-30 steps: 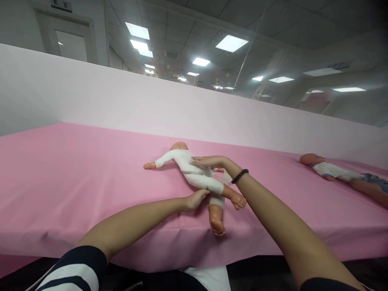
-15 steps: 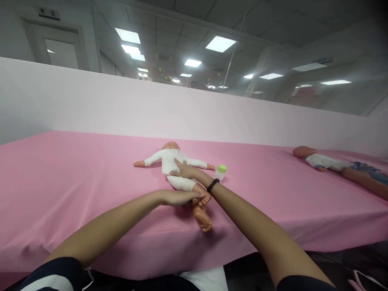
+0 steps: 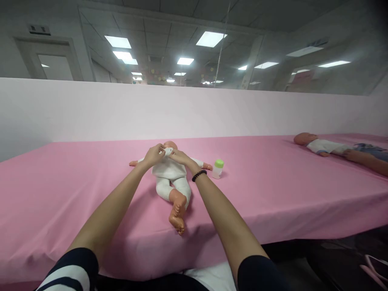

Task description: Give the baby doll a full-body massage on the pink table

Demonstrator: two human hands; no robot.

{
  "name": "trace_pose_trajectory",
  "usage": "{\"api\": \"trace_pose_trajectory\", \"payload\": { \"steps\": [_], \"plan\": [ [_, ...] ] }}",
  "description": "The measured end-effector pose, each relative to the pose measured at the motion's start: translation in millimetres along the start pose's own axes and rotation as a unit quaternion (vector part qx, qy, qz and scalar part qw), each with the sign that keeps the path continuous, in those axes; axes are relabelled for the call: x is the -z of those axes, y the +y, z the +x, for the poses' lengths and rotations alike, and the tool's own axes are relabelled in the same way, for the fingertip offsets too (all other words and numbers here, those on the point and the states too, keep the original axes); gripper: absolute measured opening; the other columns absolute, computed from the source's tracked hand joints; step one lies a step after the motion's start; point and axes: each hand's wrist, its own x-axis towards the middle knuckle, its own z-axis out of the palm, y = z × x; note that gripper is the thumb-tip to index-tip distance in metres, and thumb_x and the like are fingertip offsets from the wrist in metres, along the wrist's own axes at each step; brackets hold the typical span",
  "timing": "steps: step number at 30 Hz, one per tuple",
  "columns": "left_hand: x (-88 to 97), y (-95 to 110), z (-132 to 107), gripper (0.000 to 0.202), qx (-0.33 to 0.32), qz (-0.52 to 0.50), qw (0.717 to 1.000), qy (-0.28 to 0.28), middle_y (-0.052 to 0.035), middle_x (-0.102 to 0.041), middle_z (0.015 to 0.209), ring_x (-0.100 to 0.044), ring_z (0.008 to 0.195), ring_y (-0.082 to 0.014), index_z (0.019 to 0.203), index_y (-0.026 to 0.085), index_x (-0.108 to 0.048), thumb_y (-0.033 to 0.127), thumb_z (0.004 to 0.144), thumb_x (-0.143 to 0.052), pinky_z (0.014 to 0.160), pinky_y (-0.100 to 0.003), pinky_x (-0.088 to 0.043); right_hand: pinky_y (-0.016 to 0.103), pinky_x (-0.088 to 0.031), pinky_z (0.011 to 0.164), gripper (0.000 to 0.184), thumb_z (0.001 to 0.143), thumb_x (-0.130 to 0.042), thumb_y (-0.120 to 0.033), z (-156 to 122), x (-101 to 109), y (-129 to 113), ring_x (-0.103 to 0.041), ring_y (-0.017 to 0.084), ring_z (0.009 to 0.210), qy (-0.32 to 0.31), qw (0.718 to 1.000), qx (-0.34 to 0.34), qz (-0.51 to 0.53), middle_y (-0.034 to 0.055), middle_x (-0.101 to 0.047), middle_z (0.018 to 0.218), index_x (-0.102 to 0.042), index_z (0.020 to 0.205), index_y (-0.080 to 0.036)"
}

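Note:
A baby doll (image 3: 170,180) in a white one-piece suit lies on its back on the pink table (image 3: 75,190), feet toward me and arms spread. My left hand (image 3: 154,154) and my right hand (image 3: 178,156) meet at the doll's neck, and both pinch the white collar of the suit. The doll's head is mostly hidden behind my fingers. A black bead bracelet (image 3: 199,175) circles my right wrist.
A small bottle with a green cap (image 3: 218,168) stands just right of the doll. A second doll (image 3: 321,146) lies at the far right, with another person's arm (image 3: 368,162) by it. A pale pink partition (image 3: 194,113) backs the table.
Both hands left the doll's hip and legs and rose to its neck, where they now pinch the collar. The doll has turned so it lies straight with its feet toward me.

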Motion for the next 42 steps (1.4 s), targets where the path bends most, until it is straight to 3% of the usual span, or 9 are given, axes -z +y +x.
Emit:
{"api": "trace_pose_trajectory", "payload": {
  "steps": [4, 8, 16, 19, 23, 26, 32, 37, 42],
  "plan": [
    [-45.7, -35.0, 19.4, 0.031, 0.003, 0.061, 0.996, 0.069, -0.0149, -0.063, 0.126, -0.059, 0.12, -0.0255, 0.124, 0.012, -0.058, 0.02, 0.095, -0.056, 0.107, -0.046, -0.045, 0.039, -0.049, 0.098, 0.027, 0.1, -0.05, -0.024, 2.9, -15.3, 27.7, -0.061, 0.02, 0.107, 0.104, 0.993, -0.064, -0.008, 0.0121, -0.063, 0.119, -0.057, 0.124, -0.012],
    [-64.7, -53.8, 23.7, 0.026, -0.003, 0.112, 0.991, 0.076, -0.0111, -0.064, 0.119, -0.06, 0.115, -0.0237, 0.118, 0.013, -0.062, 0.028, 0.097, -0.059, 0.105, -0.047, -0.047, 0.04, -0.043, 0.105, 0.031, 0.095, -0.058, -0.026, 3.3, -36.9, 39.2, -0.056, 0.023, 0.118, 0.146, 0.987, -0.072, -0.021, 0.0126, -0.06, 0.125, -0.058, 0.123, -0.013],
    [-68.6, -63.8, 28.3, 0.018, -0.016, 0.15, 0.985, 0.083, -0.0093, -0.067, 0.105, -0.062, 0.105, -0.0226, 0.106, 0.012, -0.066, 0.025, 0.095, -0.058, 0.099, -0.044, -0.049, 0.04, -0.046, 0.096, 0.013, 0.093, -0.056, -0.02, 11.4, -36.1, 39.3, -0.061, 0.023, 0.103, 0.135, 0.989, -0.043, -0.038, 0.0125, -0.066, 0.106, -0.066, 0.097, -0.012],
    [-67.2, -65.0, 22.0, 0.021, -0.049, 0.139, 0.984, 0.103, -0.0117, -0.068, 0.11, -0.061, 0.111, -0.0244, 0.108, 0.013, -0.066, 0.016, 0.093, -0.052, 0.102, -0.042, -0.047, 0.039, -0.043, 0.1, 0.02, 0.095, -0.052, -0.019, 3.3, -33.1, 35.5, -0.058, 0.025, 0.111, 0.157, 0.987, -0.017, -0.03, 0.0159, -0.065, 0.113, -0.067, 0.105, -0.012],
    [-62.6, -64.7, 11.9, 0.022, -0.111, 0.109, 0.984, 0.091, -0.0082, -0.068, 0.119, -0.058, 0.118, -0.0206, 0.111, 0.017, -0.067, 0.02, 0.094, -0.054, 0.108, -0.034, -0.044, 0.031, -0.041, 0.104, 0.024, 0.091, -0.06, -0.023, -9.6, -27.9, 31.7, -0.056, 0.02, 0.115, 0.15, 0.988, 0.033, -0.002, 0.0097, -0.065, 0.119, -0.065, 0.113, -0.017],
    [-61.5, -64.4, 10.6, 0.02, -0.123, 0.095, 0.986, 0.061, -0.0074, -0.07, 0.112, -0.061, 0.11, -0.0205, 0.106, 0.016, -0.068, 0.029, 0.092, -0.061, 0.104, -0.037, -0.047, 0.028, -0.044, 0.096, 0.015, 0.087, -0.064, -0.024, -11.8, -26.5, 30.0, -0.06, 0.018, 0.105, 0.111, 0.993, 0.041, 0.015, 0.0067, -0.069, 0.111, -0.069, 0.1, -0.017],
    [-63.2, -57.5, 15.7, 0.012, -0.108, 0.115, 0.987, 0.029, -0.0048, -0.068, 0.088, -0.06, 0.088, -0.0192, 0.086, 0.012, -0.066, 0.019, 0.092, -0.059, 0.088, -0.035, -0.049, 0.029, -0.044, 0.082, 0.005, 0.083, -0.062, -0.015, -7.3, -28.4, 23.6, -0.059, 0.018, 0.082, 0.088, 0.996, 0.008, 0.02, 0.0064, -0.07, 0.086, -0.065, 0.079, -0.017],
    [-58.2, -45.3, 7.8, 0.008, -0.138, 0.128, 0.982, 0.033, -0.0078, -0.066, 0.099, -0.057, 0.102, -0.023, 0.09, 0.016, -0.064, 0.017, 0.092, -0.056, 0.097, -0.037, -0.044, 0.027, -0.046, 0.084, 0.007, 0.083, -0.063, -0.018, -13.1, -17.0, 24.7, -0.062, 0.017, 0.089, 0.085, 0.993, 0.012, 0.078, 0.0058, -0.071, 0.098, -0.066, 0.089, -0.016],
    [-53.5, -44.9, -2.3, 0.014, -0.132, 0.091, 0.987, 0.012, -0.005, -0.068, 0.091, -0.057, 0.086, -0.0183, 0.086, 0.014, -0.062, 0.027, 0.091, -0.061, 0.081, -0.03, -0.047, 0.024, -0.049, 0.078, 0.019, 0.077, -0.066, -0.018, -21.9, -3.1, 32.7, -0.064, 0.015, 0.087, 0.013, 0.991, -0.002, 0.136, 0.0039, -0.071, 0.097, -0.068, 0.095, -0.015]
  ]
}}
